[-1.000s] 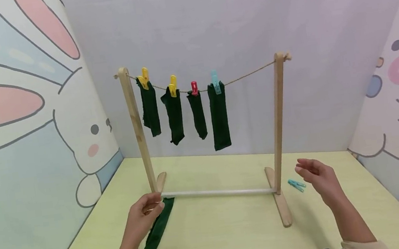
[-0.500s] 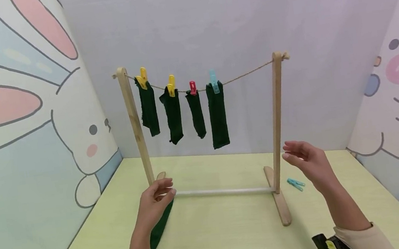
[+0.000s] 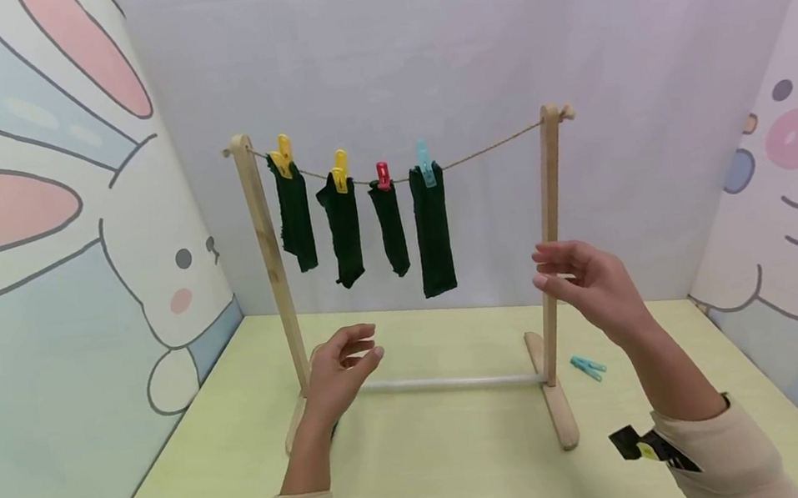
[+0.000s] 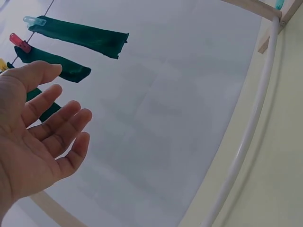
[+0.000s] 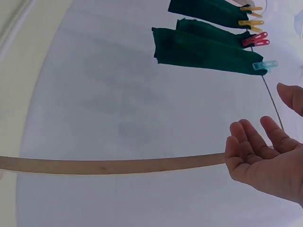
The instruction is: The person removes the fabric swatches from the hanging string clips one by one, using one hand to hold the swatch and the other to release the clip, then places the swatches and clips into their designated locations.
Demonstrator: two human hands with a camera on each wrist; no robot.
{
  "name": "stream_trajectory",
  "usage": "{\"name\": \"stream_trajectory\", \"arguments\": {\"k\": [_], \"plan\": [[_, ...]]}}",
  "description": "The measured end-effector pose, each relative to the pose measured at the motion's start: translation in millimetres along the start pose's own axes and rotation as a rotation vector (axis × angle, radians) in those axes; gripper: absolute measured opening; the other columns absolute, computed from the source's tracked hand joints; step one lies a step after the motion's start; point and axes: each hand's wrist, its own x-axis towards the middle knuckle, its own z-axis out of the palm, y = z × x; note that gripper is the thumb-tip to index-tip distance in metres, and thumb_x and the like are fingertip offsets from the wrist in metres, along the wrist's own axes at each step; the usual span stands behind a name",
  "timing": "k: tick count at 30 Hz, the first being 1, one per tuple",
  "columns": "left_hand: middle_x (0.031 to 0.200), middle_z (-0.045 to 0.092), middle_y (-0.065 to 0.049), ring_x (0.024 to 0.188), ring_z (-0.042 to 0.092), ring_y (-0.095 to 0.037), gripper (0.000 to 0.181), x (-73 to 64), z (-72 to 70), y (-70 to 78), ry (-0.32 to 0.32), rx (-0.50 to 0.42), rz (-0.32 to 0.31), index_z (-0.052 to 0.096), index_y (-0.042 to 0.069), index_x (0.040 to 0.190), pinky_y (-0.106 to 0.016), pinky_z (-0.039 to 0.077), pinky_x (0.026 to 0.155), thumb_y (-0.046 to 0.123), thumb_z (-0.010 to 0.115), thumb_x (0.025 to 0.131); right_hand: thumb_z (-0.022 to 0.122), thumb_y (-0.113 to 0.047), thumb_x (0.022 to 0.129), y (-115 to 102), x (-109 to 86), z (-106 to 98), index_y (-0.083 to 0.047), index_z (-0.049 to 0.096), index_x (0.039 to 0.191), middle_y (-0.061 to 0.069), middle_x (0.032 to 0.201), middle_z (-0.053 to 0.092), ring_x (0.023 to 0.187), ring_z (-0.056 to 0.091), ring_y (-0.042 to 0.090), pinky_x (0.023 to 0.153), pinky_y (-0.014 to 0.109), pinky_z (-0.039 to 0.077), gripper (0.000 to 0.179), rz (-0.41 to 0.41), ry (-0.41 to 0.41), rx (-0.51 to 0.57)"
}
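Dark green cloth strips hang from a thin rope (image 3: 488, 150) strung on a wooden stand. The longest strip (image 3: 433, 236) is held by a light blue clothespin (image 3: 426, 163). To its left a shorter strip (image 3: 392, 231) hangs from a red clothespin (image 3: 383, 175). Two more, one of them a strip (image 3: 344, 231) under a yellow clothespin (image 3: 339, 171), hang further left. My left hand (image 3: 338, 379) is raised before the lower left of the stand, fingers loosely bent, holding nothing. My right hand (image 3: 597, 290) is in front of the right post (image 3: 549, 195), thumb and fingers apart, nothing between them.
A loose blue clothespin (image 3: 588, 368) lies on the table (image 3: 472, 458) right of the stand's foot (image 3: 561, 417). A white crossbar (image 3: 454, 380) joins the posts low down. Another green strip on the table is mostly hidden behind my left arm. Cartoon-printed walls (image 3: 33, 398) flank the table.
Both hands have risen from lower down. My left hand has moved right, now covering most of the cloth strip on the table; my right hand has moved left to the right post.
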Motion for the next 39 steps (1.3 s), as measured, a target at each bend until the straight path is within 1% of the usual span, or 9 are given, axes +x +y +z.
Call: {"name": "stream_trajectory", "arguments": {"k": [4,10,15,18,22,25,29,34,39], "plan": [[0.114,0.06,-0.014,0.104,0.056,-0.033,0.031,10.0,10.6,6.8,-0.022,-0.032,0.023,0.059,-0.001,0.115,-0.046,0.045,0.085,0.003,0.066,0.085,0.062,-0.003,0.088,-15.5,12.2,0.5,0.008,0.052,0.122,0.01,0.111,0.06,0.098,0.057,0.011,0.078,0.017,0.046,0.037,-0.057,-0.022,-0.022],[0.113,0.061,-0.004,0.101,0.059,-0.02,0.029,23.9,22.1,7.8,-0.023,-0.039,0.071,0.061,0.007,0.114,-0.037,0.047,0.082,0.01,0.067,0.086,0.063,-0.001,0.087,-31.3,28.2,1.8,0.007,0.052,0.124,0.007,0.11,0.06,0.099,0.057,0.01,0.078,0.017,0.046,0.039,-0.099,-0.018,-0.017],[0.114,0.06,-0.005,0.103,0.058,-0.022,0.031,35.1,30.4,5.6,-0.029,-0.045,0.119,0.061,0.007,0.116,-0.04,0.047,0.082,0.013,0.067,0.086,0.062,0.0,0.087,-37.7,40.7,4.4,0.007,0.054,0.122,0.005,0.109,0.061,0.099,0.058,0.011,0.079,0.019,0.046,0.036,-0.12,-0.006,0.015],[0.118,0.059,-0.005,0.106,0.056,-0.023,0.034,41.2,34.6,6.9,-0.041,-0.048,0.098,0.059,0.006,0.118,-0.041,0.047,0.084,0.015,0.068,0.086,0.061,0.001,0.088,-40.7,48.5,6.7,0.009,0.054,0.12,0.008,0.11,0.061,0.099,0.058,0.012,0.079,0.019,0.046,0.034,-0.143,-0.011,0.035],[0.123,0.057,-0.009,0.11,0.054,-0.029,0.038,47.4,39.7,13.4,-0.069,-0.06,0.064,0.057,0.004,0.122,-0.044,0.045,0.087,0.014,0.067,0.087,0.06,0.001,0.088,-46.0,58.1,8.7,0.009,0.054,0.119,0.013,0.111,0.061,0.098,0.058,0.012,0.078,0.02,0.047,0.032,-0.176,-0.01,0.018],[0.125,0.055,-0.013,0.112,0.052,-0.034,0.039,47.1,42.7,27.5,-0.085,-0.059,0.07,0.054,0.0,0.123,-0.045,0.044,0.088,0.009,0.065,0.088,0.06,0.001,0.088,-49.7,64.3,8.9,0.008,0.055,0.119,0.016,0.111,0.06,0.098,0.058,0.012,0.078,0.02,0.048,0.032,-0.196,-0.013,0.005],[0.127,0.052,-0.017,0.113,0.05,-0.036,0.04,46.2,46.9,43.4,-0.106,-0.058,0.091,0.05,-0.004,0.126,-0.044,0.044,0.089,0.005,0.062,0.088,0.06,0.003,0.088,-54.1,70.6,8.9,0.009,0.055,0.118,0.016,0.111,0.06,0.098,0.058,0.013,0.078,0.02,0.047,0.032,-0.218,-0.014,0.009],[0.132,0.046,-0.021,0.115,0.049,-0.037,0.044,52.5,54.0,43.6,-0.138,-0.078,0.121,0.047,-0.006,0.129,-0.045,0.043,0.09,0.002,0.061,0.088,0.06,0.003,0.088,-59.9,78.2,11.3,0.007,0.055,0.119,0.015,0.114,0.059,0.101,0.056,0.016,0.081,0.022,0.046,0.033,-0.25,-0.017,-0.009],[0.137,0.042,-0.02,0.119,0.046,-0.035,0.049,61.4,59.7,40.1,-0.167,-0.098,0.101,0.042,-0.004,0.134,-0.043,0.042,0.092,0.002,0.06,0.089,0.062,0.001,0.088,-66.4,88.7,16.5,0.004,0.055,0.121,0.012,0.118,0.058,0.106,0.054,0.018,0.084,0.025,0.045,0.034,-0.286,-0.029,-0.052]]}}
